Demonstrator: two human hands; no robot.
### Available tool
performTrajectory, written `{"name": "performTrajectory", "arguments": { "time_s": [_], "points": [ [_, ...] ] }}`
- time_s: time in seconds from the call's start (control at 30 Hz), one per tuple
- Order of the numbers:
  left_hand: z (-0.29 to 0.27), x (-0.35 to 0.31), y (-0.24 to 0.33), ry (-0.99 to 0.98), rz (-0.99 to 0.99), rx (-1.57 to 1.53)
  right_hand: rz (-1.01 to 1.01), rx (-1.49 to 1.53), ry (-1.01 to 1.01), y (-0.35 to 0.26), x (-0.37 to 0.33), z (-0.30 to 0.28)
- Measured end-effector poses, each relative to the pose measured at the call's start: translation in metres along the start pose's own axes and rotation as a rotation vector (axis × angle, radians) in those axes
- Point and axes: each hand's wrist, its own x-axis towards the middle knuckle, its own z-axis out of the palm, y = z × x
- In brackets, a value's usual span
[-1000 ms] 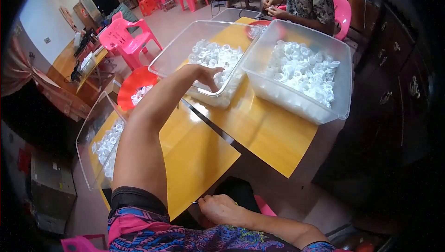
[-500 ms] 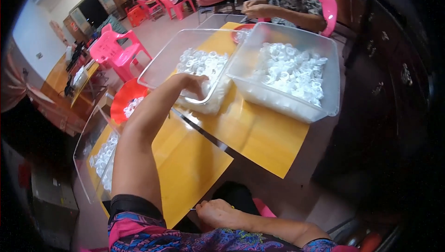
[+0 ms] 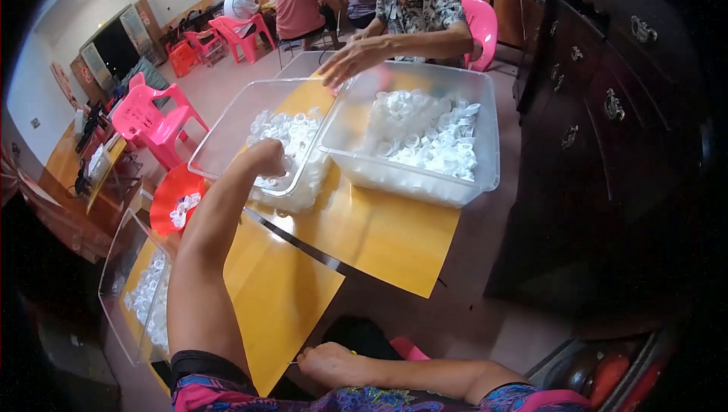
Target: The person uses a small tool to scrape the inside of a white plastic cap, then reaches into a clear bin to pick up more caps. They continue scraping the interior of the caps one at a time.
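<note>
My left hand is inside the clear plastic bin, at the near side of a heap of small white plastic rings. Its fingers are curled in, and whatever they hold is hidden. Low by my lap, my right hand is closed round a slim tool; a thin metal tip pokes out on the left and a bit of yellow shows above the knuckles. Most of that tool is covered by the hand.
A second translucent bin of white rings stands right on the yellow table. At left are a red bowl and another clear bin. Across sits a person whose hand reaches over the bins. Dark drawers rise at right.
The whole view has shifted, so things sit further left. My left hand's fingers now look more curled. The person opposite has extended a hand toward the bins. My right hand keeps its grip.
</note>
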Motion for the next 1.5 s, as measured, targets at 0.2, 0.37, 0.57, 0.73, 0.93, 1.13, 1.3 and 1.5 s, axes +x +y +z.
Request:
{"name": "performTrajectory", "arguments": {
  "time_s": [0.2,0.37,0.57,0.73,0.93,1.13,1.3,1.5],
  "points": [
    [0.001,0.000,-0.007,0.152,0.029,0.053,0.026,0.053,0.065,-0.001,0.001,0.006],
    [0.009,0.007,-0.044,0.543,0.057,0.083,-0.127,0.083,0.181,0.013,0.007,0.029],
    [-0.050,-0.035,0.001,0.454,-0.022,0.113,-0.062,0.006,0.115,0.007,0.009,0.022],
    [-0.061,-0.039,-0.001,0.511,0.042,0.182,-0.045,-0.021,0.005,-0.003,0.003,0.009],
    [-0.055,-0.058,-0.008,0.496,-0.045,0.106,0.005,-0.037,0.001,-0.015,-0.010,-0.001],
    [-0.074,-0.134,-0.028,0.698,0.000,0.177,-0.044,-0.181,0.072,0.002,0.004,0.026],
    [-0.050,-0.242,-0.004,0.821,0.151,0.044,-0.007,-0.261,0.107,0.004,0.012,0.016],
    [0.085,-0.388,0.017,0.791,-0.118,-0.116,-0.062,-0.308,0.139,0.001,0.020,0.019]
  ]
}}
